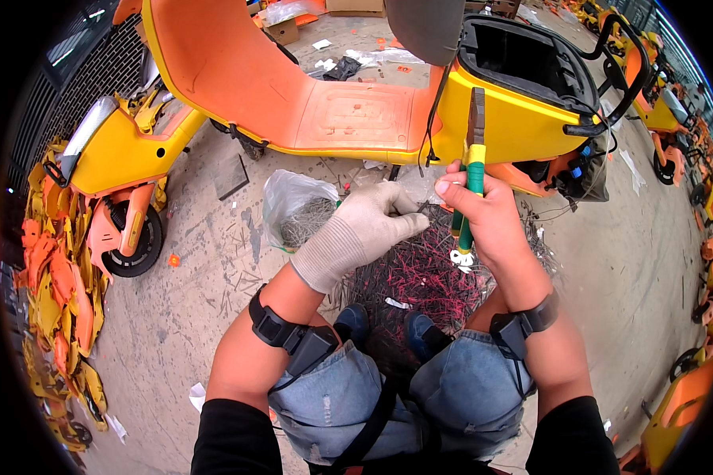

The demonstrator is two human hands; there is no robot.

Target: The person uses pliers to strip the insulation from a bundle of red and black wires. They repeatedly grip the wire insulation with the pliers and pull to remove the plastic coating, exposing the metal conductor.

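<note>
My left hand [374, 222] wears a pale knit glove. Its thumb and fingertips pinch what looks like a short dark wire piece [423, 207], too small to make out well. Bare, my right hand [481, 205] grips pliers [476, 169] by green-and-yellow taped handles, with the metal jaws pointing away from me and white material at the handle ends. Below both hands lies a heap of red and dark wire scraps [425, 267]. A clear plastic bag [300, 205] holding grey wire scraps stands left of my gloved hand.
A yellow-and-orange scooter body [356, 119] stretches across in front, with an open black storage compartment [523, 53]. Another scooter front section with a wheel [133, 237] stands left. Body panels [59, 285] are piled at far left. A dark flat plate [232, 177] lies on the concrete floor [178, 332].
</note>
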